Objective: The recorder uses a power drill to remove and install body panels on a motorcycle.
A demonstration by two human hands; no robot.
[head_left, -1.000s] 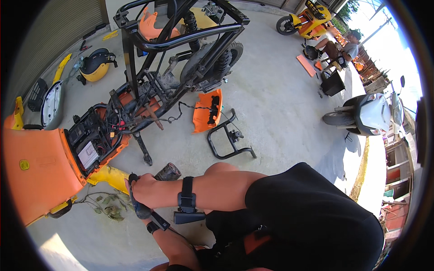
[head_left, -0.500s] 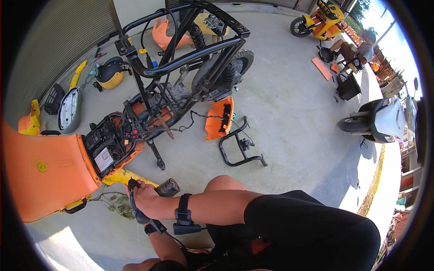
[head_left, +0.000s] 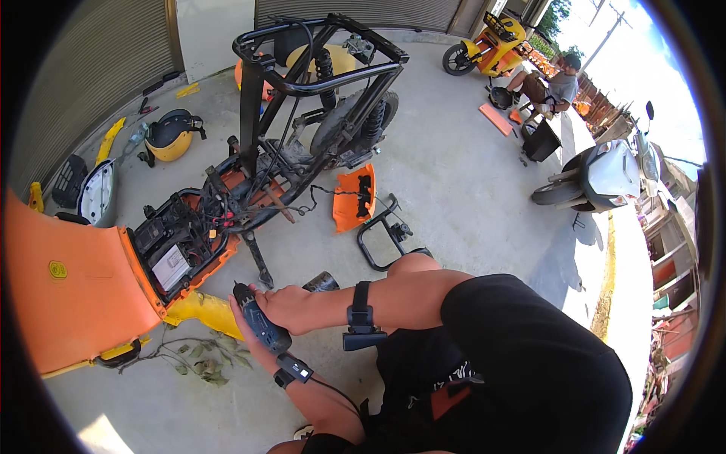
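A dark cordless drill [head_left: 264, 324] is in front of me, its narrow front end pointing away. Its round battery base [head_left: 321, 282] sticks out beyond my right hand [head_left: 289, 308], whose fingers wrap the grip. My left hand [head_left: 253, 339] lies along the far left side of the drill body, cupping it from below; its fingers are partly hidden. Past the tool stands a stripped scooter with a bare black frame [head_left: 249, 113] and an orange front panel [head_left: 68, 280]. Wiring and a silver box [head_left: 171, 266] show in its open middle. Neither hand touches the scooter.
A yellow panel [head_left: 204, 312] and a leafy twig [head_left: 208, 369] lie near my hands. Farther off are a black stand [head_left: 370, 246], an orange cover [head_left: 352, 200] and a yellow helmet [head_left: 172, 136]. A seated person [head_left: 560, 87] and a parked scooter [head_left: 605, 178] are at right.
Both hands have brought the drill to the right, away from the orange panel, and its body has turned more into view. My view has shifted too.
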